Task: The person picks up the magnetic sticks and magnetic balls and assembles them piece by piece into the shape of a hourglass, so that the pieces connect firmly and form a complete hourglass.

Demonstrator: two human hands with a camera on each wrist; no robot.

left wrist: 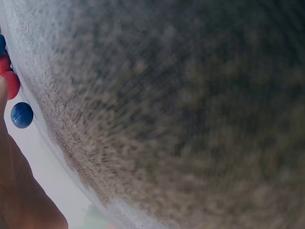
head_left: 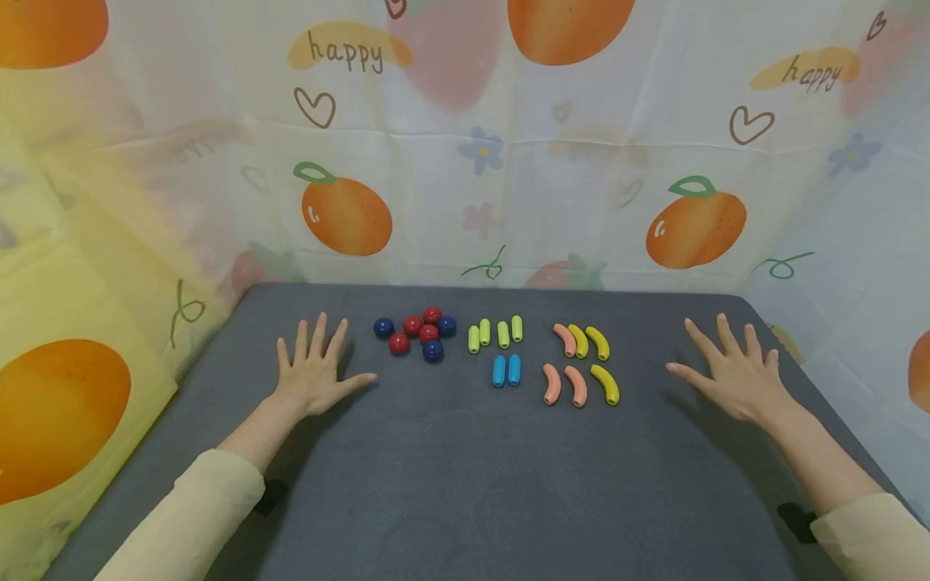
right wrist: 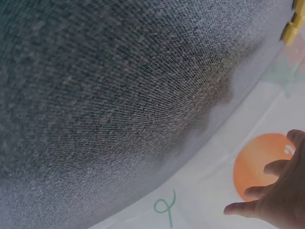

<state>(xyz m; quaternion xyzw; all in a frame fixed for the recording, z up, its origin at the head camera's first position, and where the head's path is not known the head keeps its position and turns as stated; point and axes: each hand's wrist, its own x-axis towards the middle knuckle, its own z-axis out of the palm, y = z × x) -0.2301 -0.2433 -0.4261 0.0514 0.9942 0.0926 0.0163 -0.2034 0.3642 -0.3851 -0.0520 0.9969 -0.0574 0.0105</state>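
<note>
My left hand (head_left: 311, 373) is spread over the left of the dark grey table (head_left: 465, 484), fingers straight and holding nothing. Just beyond its thumb lies a cluster of glossy round beads: several red beads (head_left: 399, 344) and three dark blue beads (head_left: 433, 350). Several lime green tube beads (head_left: 504, 334) stand to their right, above two blue tube beads (head_left: 499, 371). Farther right are three pink curved beads (head_left: 552, 384) and three yellow curved beads (head_left: 605, 385). On the right side my right hand (head_left: 743, 378) is also spread, apart from the beads, with nothing in it.
A white curtain (head_left: 436, 186) printed with oranges and hearts hangs behind the table's back edge. Yellowish cloth (head_left: 87, 274) borders the left side. Dark bands (head_left: 798, 523) show beneath the cuffs. Grey table surface fills most of both wrist views.
</note>
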